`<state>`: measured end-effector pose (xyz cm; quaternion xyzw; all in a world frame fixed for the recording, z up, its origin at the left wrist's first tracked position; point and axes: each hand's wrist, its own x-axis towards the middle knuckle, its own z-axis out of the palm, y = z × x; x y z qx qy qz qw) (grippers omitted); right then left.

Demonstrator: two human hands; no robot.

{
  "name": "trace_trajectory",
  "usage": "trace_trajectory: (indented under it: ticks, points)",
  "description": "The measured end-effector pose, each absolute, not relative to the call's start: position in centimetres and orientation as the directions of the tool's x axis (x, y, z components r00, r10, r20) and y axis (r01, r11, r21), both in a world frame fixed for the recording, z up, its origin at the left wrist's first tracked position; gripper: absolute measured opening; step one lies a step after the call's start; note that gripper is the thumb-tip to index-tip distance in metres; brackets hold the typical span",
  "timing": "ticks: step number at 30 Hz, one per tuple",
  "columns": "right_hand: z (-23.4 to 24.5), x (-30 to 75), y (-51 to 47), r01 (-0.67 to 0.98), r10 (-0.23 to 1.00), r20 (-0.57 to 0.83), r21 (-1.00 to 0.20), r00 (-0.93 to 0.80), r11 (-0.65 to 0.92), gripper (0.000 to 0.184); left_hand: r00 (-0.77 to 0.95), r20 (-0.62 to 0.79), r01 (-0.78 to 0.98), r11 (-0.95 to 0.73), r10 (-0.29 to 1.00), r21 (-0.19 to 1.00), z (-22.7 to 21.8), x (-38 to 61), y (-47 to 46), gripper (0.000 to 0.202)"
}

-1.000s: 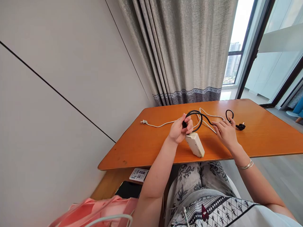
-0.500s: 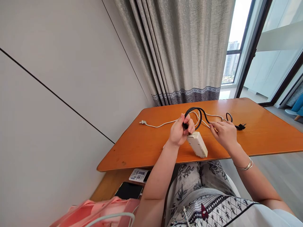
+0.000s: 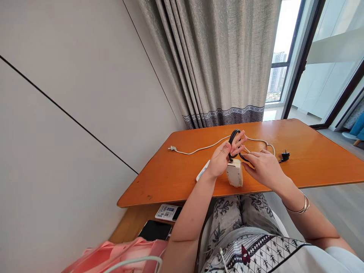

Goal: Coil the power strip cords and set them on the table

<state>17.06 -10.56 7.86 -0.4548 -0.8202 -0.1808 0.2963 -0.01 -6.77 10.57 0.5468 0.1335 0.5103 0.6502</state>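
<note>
My left hand (image 3: 224, 155) holds a looped black power cord (image 3: 231, 142) between thumb and palm, its other fingers stretched out and apart. Just below the loop, a cream-white block-shaped power strip (image 3: 234, 174) is joined to the cord, over the table's near edge. To its right, my right hand (image 3: 264, 167) pinches the cord with thumb and fingers. The cord's black plug (image 3: 285, 155) lies past my right hand, prongs up. Behind both hands a white cable (image 3: 210, 145) runs across the tabletop to a white plug (image 3: 172, 148).
The orange wooden table (image 3: 159, 178) spans the view. Beside my left wrist lies a white flat object (image 3: 203, 170), partly covered. Lower left are a dark phone (image 3: 155, 230), a printed white box (image 3: 167, 212) and a pink bag (image 3: 125, 256). A curtain (image 3: 227, 60) hangs behind.
My left fingers have opened out around the cord, and the loop is smaller. My right hand has come closer to the left; the black plug has shifted left, and the power strip hangs more upright.
</note>
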Motion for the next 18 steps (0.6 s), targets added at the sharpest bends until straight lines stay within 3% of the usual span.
trace_trajectory:
  ticks: [6, 14, 16, 18]
  points:
    - [6.4, 18.8, -10.5, 0.838, 0.694, 0.600, -0.070, -0.398, 0.541, 0.036, 0.334, 0.366, -0.555, -0.132, 0.869, 0.821, 11.1, -0.5, -7.2, 0.046]
    - [4.7, 21.3, -10.2, 0.761, 0.631, 0.751, -0.292, -0.192, 0.579, 0.020, 0.180, 0.397, -0.632, -0.203, 0.900, 0.748, 11.1, -1.1, -6.7, 0.047]
    - [4.9, 21.0, -10.4, 0.741, 0.565, 0.810, -0.282, -0.157, 0.610, 0.020, 0.175, 0.402, -0.628, -0.213, 0.899, 0.749, 11.0, -1.0, -6.7, 0.047]
    - [5.5, 20.5, -10.7, 0.744, 0.488, 0.850, -0.193, -0.199, 0.640, 0.020, 0.170, 0.378, -0.618, -0.200, 0.910, 0.760, 11.0, -0.8, -6.8, 0.046]
